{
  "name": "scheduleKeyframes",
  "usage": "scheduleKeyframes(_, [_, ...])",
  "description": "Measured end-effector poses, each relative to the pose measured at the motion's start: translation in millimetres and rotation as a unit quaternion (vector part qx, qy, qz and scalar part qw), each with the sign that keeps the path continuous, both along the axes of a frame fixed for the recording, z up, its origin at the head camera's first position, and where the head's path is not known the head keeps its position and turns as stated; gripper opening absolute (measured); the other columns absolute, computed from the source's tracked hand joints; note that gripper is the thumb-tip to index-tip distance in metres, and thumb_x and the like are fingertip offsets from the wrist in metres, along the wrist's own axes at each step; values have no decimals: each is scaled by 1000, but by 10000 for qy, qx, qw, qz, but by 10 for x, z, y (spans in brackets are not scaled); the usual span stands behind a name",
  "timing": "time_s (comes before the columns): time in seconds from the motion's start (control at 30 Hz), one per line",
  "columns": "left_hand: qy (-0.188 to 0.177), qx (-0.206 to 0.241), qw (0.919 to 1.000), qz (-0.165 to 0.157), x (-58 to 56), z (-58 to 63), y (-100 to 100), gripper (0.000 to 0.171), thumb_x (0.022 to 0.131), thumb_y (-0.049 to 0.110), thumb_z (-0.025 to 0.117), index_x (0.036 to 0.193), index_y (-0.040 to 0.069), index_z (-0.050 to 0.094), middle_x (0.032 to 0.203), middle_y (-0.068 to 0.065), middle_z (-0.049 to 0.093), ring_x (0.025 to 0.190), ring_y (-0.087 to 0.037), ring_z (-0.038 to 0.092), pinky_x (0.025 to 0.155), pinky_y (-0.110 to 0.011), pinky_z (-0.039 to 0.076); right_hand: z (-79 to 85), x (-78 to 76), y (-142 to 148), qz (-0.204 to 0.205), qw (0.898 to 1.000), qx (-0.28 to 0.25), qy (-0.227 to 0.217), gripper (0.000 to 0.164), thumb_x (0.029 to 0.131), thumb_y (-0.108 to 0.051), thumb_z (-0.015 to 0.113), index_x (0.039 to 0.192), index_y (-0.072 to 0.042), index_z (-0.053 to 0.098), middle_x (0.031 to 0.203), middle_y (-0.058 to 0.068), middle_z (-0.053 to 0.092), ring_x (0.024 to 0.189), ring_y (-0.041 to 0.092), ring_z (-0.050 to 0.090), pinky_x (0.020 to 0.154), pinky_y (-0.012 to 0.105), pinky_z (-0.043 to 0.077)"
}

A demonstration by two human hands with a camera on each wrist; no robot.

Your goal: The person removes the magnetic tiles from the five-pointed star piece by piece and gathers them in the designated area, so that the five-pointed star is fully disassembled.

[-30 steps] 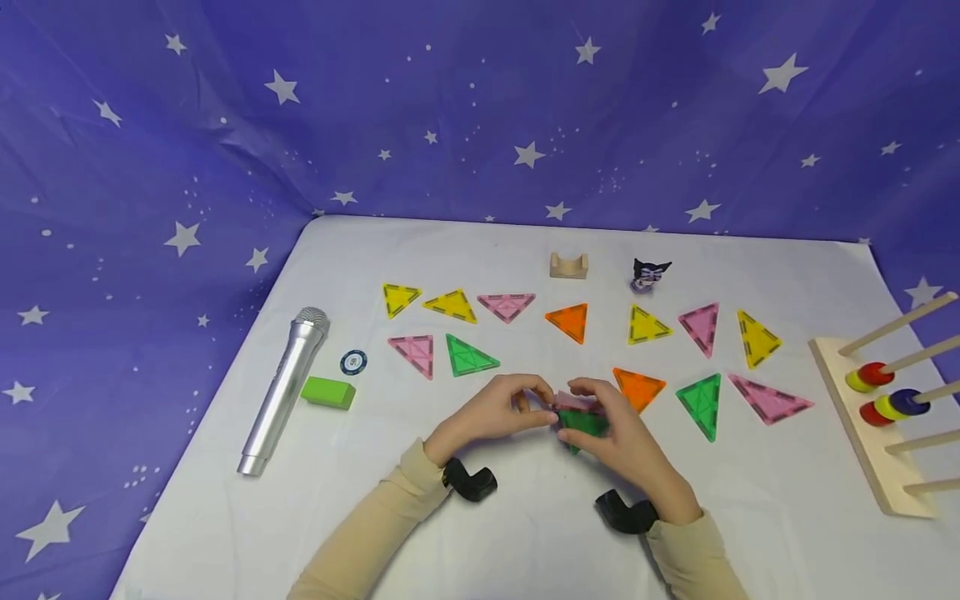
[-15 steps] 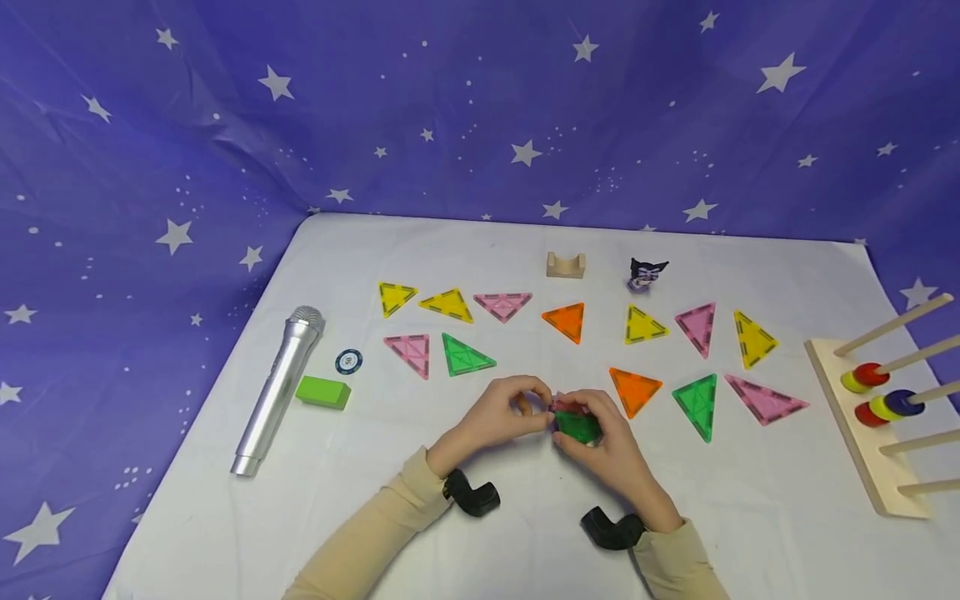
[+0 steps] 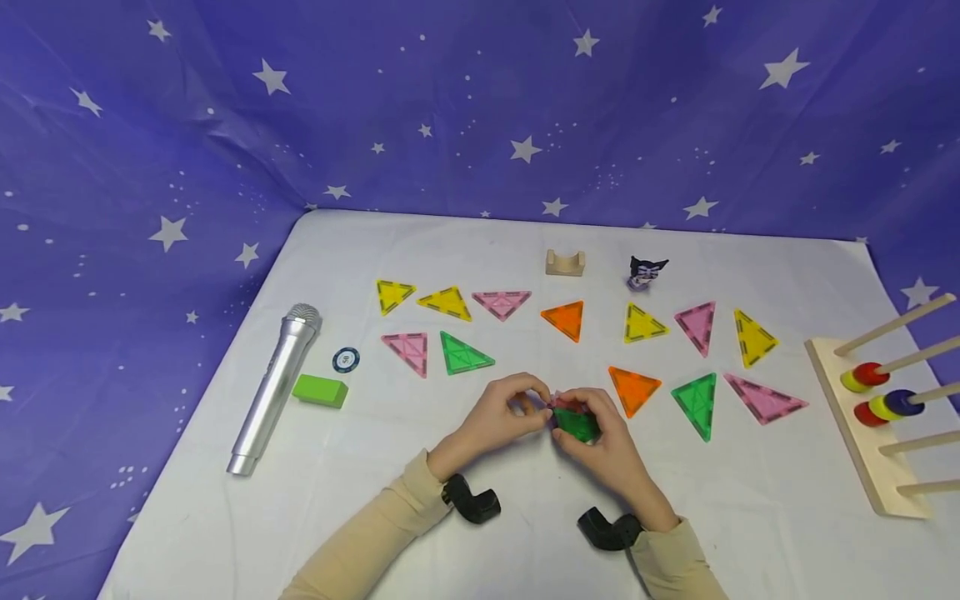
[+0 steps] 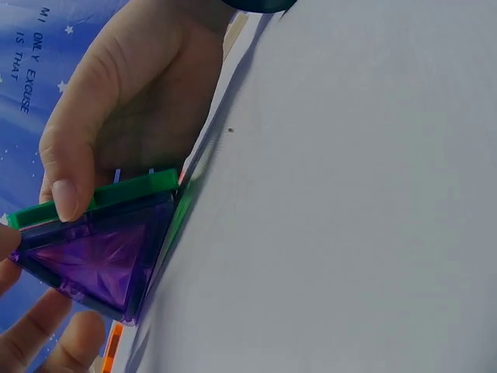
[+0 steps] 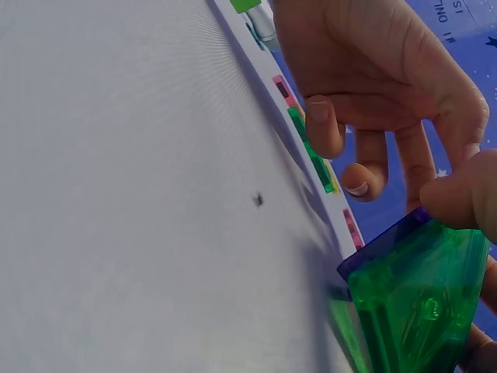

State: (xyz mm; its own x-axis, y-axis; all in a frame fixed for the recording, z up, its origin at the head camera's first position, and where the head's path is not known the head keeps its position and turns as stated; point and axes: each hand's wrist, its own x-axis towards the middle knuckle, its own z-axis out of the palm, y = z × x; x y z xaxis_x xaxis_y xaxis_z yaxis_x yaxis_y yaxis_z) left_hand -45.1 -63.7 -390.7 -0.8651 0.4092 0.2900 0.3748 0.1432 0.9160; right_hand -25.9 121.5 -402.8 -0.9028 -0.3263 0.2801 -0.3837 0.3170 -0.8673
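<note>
Both hands hold a small shape of joined magnetic tiles close over the white table. Its top shows a green tile [image 3: 578, 424] with pink [image 3: 567, 402] behind it. A purple triangle tile [image 4: 93, 264] forms the side facing the left hand. My left hand [image 3: 506, 408] pinches the shape's left corner between thumb and index finger; its other fingers curl loosely below, as the right wrist view shows. My right hand [image 3: 603, 437] grips the shape from the right, thumb on the green tile's edge in the left wrist view. Fingers partly hide the pink part.
Loose triangle tiles lie beyond the hands, including a green one [image 3: 465, 354] and an orange one [image 3: 633, 392]. A silver microphone [image 3: 276, 387], green block [image 3: 320, 391] and poker chip [image 3: 346, 360] lie left. A peg stand [image 3: 862, 425] is right; a wooden cradle [image 3: 565, 263] and figurine [image 3: 645, 272] stand behind.
My right hand has shifted slightly left and turned, so more of the shape's green face shows. My left hand keeps its pinch almost unmoved. The loose things lie as before.
</note>
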Motion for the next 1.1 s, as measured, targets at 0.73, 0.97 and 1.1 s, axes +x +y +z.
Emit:
scheduleKeyframes(0.73, [-52, -818, 9961, -312, -48, -373, -93, 16, 87, 8, 51, 103, 10, 54, 84, -2, 61, 66, -7, 51, 62, -21, 42, 19, 17, -31, -76, 9998, 119, -141, 41, 69, 7, 72, 107, 0, 56, 108, 15, 50, 99, 26, 47, 82, 32, 39])
scheduleKeyframes(0.97, [186, -1054, 9933, -430, -28, -386, -91, 13, 89, 10, 48, 101, 12, 50, 66, 5, 53, 57, -3, 42, 56, -19, 34, 25, 19, -24, -85, 9998, 129, -118, 41, 69, 7, 72, 106, 1, 56, 109, 16, 51, 99, 28, 47, 83, 30, 37])
scheduleKeyframes(1.1, [240, -1011, 9942, -291, -14, -405, -80, 7, 90, 14, 53, 97, 15, 53, 72, 8, 58, 62, -1, 48, 58, -18, 37, 33, 25, -31, -148, 9997, 90, -196, 40, 69, 7, 72, 105, 1, 56, 108, 16, 51, 98, 28, 47, 83, 28, 37])
